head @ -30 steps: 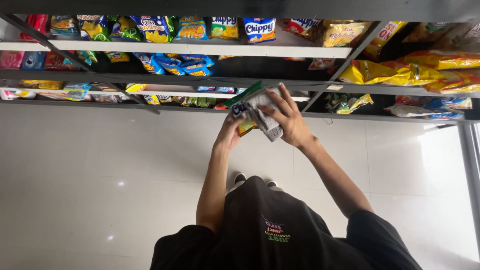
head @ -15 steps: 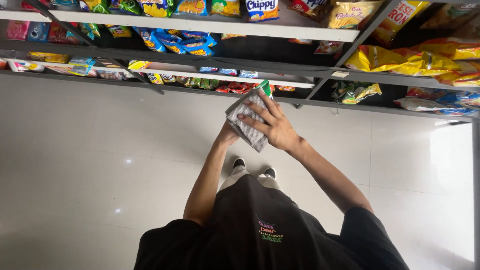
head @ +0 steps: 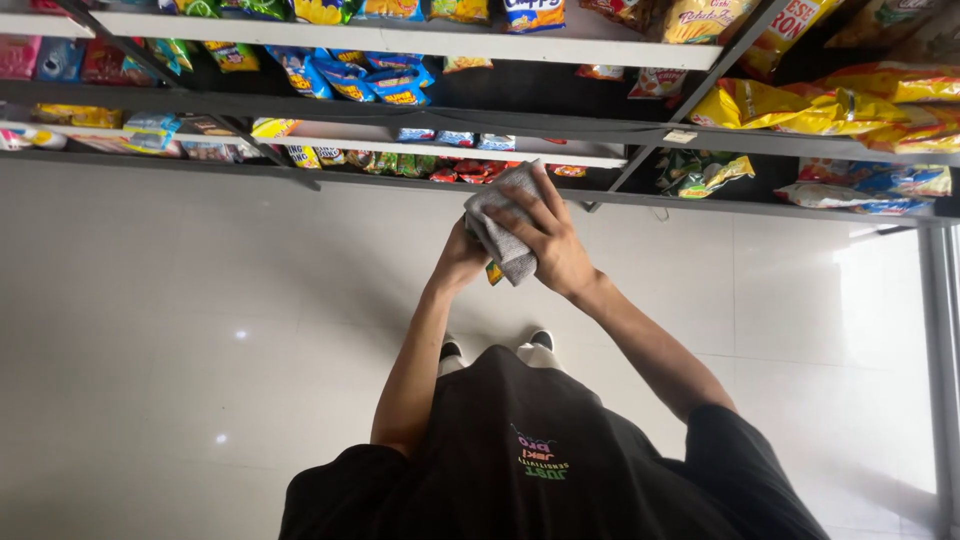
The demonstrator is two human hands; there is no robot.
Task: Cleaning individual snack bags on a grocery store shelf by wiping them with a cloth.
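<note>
At the bottom of the frame, nearest the camera, a black shirt [head: 540, 470] with a small coloured print fills the view, and below it the toes of two dark-and-white shoes [head: 497, 349] show on the pale tiled floor [head: 200, 330].

Both bare arms reach from the shirt toward the centre of the frame and meet there. The right hand [head: 545, 240] lies spread over a grey cloth [head: 503, 232], fingers fanned across its outer face and thumb wrapped round its lower edge, so the grip is closed on the cloth and presses it flat against something underneath. The left hand [head: 462, 258] comes in from the left side with its fingers hidden behind the cloth; its grip seems closed on a small packet [head: 494, 272], of which only a green and yellow corner peeks out below the cloth. Judging by this pairing, the left hand steadies the packet while the right one holds the cloth against it, as in wiping.

Beyond the hands, across the upper part of the frame, run grey metal shelves [head: 400, 45] on slanted brackets. They carry rows of snack bags: blue ones [head: 385, 85] at upper centre-left, yellow ones [head: 790, 100] at upper right, and small red packs [head: 470, 170] on the lower shelf just past the cloth.
</note>
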